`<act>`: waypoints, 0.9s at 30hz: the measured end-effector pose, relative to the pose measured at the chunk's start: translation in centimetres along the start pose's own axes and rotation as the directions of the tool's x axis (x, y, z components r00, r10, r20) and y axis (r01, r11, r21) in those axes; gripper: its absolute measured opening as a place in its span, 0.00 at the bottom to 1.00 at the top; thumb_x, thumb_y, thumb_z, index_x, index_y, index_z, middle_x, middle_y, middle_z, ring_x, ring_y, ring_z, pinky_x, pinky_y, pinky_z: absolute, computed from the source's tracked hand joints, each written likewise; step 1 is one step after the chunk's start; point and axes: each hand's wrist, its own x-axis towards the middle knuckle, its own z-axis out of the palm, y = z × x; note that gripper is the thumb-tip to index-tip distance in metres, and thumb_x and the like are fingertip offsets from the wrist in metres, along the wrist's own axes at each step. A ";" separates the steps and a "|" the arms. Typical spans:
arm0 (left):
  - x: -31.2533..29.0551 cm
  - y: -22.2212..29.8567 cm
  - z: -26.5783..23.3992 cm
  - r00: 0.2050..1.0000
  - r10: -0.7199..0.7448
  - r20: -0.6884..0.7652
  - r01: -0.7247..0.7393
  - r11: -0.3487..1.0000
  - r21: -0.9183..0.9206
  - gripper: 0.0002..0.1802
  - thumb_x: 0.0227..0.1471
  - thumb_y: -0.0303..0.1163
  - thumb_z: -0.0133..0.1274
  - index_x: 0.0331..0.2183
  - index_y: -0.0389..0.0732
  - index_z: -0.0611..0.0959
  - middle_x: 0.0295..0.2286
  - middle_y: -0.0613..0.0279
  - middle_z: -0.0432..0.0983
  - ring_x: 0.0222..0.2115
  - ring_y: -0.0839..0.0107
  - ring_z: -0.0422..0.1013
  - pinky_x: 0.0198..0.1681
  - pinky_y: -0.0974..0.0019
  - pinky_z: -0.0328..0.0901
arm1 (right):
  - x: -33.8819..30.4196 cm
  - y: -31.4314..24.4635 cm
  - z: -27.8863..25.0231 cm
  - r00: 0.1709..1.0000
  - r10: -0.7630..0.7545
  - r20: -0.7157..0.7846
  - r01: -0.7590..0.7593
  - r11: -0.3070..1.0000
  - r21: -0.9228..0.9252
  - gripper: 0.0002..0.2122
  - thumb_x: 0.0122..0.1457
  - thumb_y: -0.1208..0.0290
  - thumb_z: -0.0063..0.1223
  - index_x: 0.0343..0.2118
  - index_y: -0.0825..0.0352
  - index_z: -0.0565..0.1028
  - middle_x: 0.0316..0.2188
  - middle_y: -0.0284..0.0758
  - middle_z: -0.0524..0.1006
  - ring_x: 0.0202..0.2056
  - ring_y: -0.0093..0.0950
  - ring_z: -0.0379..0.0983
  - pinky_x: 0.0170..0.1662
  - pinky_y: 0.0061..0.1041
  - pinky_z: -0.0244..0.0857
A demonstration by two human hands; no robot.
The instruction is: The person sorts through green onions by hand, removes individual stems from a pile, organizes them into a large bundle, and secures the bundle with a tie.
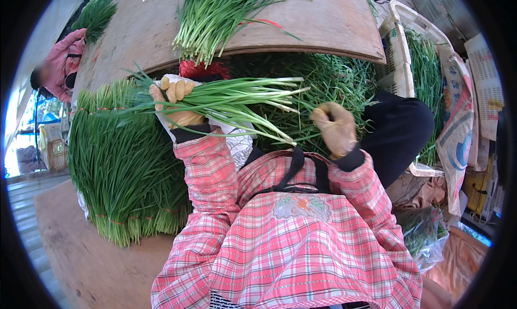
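My left hand (177, 102), in a tan glove, is closed round a loose bunch of garlic chives (242, 96). Their pale stem ends fan out to the right, and the green tips trail off past my wrist. Just right of those stem ends, my gloved right hand (335, 130) is curled with its fingers bent in. Whether it pinches a stray leaf I cannot make out. Under both hands lies a heap of loose green leaves (323, 72), spread over my lap and below the board's edge.
Tied chive bundles (126, 158) stand packed at the left. More chives (215, 21) lie on the wooden board (328, 26) ahead, near a red strip. A white plastic crate (404, 56) of chives is at the right, above a clear bag (428, 244). Another person (62, 58) is at far left.
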 end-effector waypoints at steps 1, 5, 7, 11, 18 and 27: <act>0.0 0.6 0.1 1.000 0.005 -0.003 -0.005 0.999 0.038 0.17 0.57 0.45 0.39 0.26 0.43 0.72 0.10 0.78 0.53 0.13 0.82 0.47 0.21 0.74 0.47 | 0.4 1.5 -1.5 0.997 -0.059 -0.046 0.038 0.930 -0.365 0.05 0.48 0.70 0.52 0.22 0.65 0.74 0.18 0.37 0.74 0.19 0.29 0.70 0.25 0.28 0.64; -0.2 0.8 0.2 0.999 0.043 -0.019 -0.042 0.998 0.052 0.17 0.57 0.45 0.39 0.26 0.44 0.71 0.10 0.78 0.52 0.15 0.81 0.46 0.23 0.73 0.46 | 0.3 1.3 -4.9 0.973 -0.225 -0.044 0.135 0.719 -0.682 0.09 0.47 0.65 0.58 0.27 0.65 0.77 0.25 0.38 0.76 0.25 0.34 0.73 0.28 0.31 0.66; -0.5 0.0 0.5 0.997 0.056 -0.054 -0.050 0.994 0.097 0.17 0.57 0.44 0.39 0.25 0.44 0.72 0.11 0.78 0.53 0.16 0.82 0.47 0.25 0.74 0.47 | 0.0 -1.7 -3.9 0.971 -0.236 0.036 0.238 0.937 -0.257 0.12 0.49 0.63 0.56 0.32 0.65 0.77 0.27 0.40 0.76 0.27 0.34 0.73 0.30 0.30 0.66; 0.3 -2.3 0.9 0.995 -0.062 0.083 0.065 0.997 -0.035 0.20 0.57 0.42 0.37 0.22 0.41 0.75 0.12 0.78 0.55 0.16 0.82 0.50 0.24 0.75 0.49 | 0.4 -4.9 0.7 0.779 -0.606 0.158 0.556 0.553 -0.620 0.28 0.45 0.57 0.58 0.45 0.72 0.67 0.39 0.44 0.72 0.39 0.40 0.68 0.44 0.36 0.61; -0.3 -2.6 1.2 0.938 -0.166 -0.305 0.206 0.973 0.101 0.13 0.53 0.38 0.43 0.30 0.37 0.72 0.09 0.75 0.54 0.11 0.79 0.49 0.18 0.74 0.50 | 1.9 -3.2 2.2 0.748 -0.646 0.149 0.592 0.550 -0.589 0.07 0.48 0.66 0.53 0.22 0.63 0.71 0.16 0.37 0.69 0.20 0.35 0.69 0.22 0.33 0.61; -0.3 -1.3 -0.3 0.821 -0.097 -0.562 0.160 0.985 0.063 0.12 0.51 0.40 0.43 0.29 0.41 0.74 0.11 0.76 0.57 0.12 0.81 0.54 0.17 0.74 0.53 | 0.0 0.4 -5.0 0.997 0.009 0.070 -0.011 0.999 0.035 0.06 0.54 0.74 0.52 0.33 0.69 0.77 0.17 0.31 0.73 0.16 0.17 0.65 0.19 0.15 0.57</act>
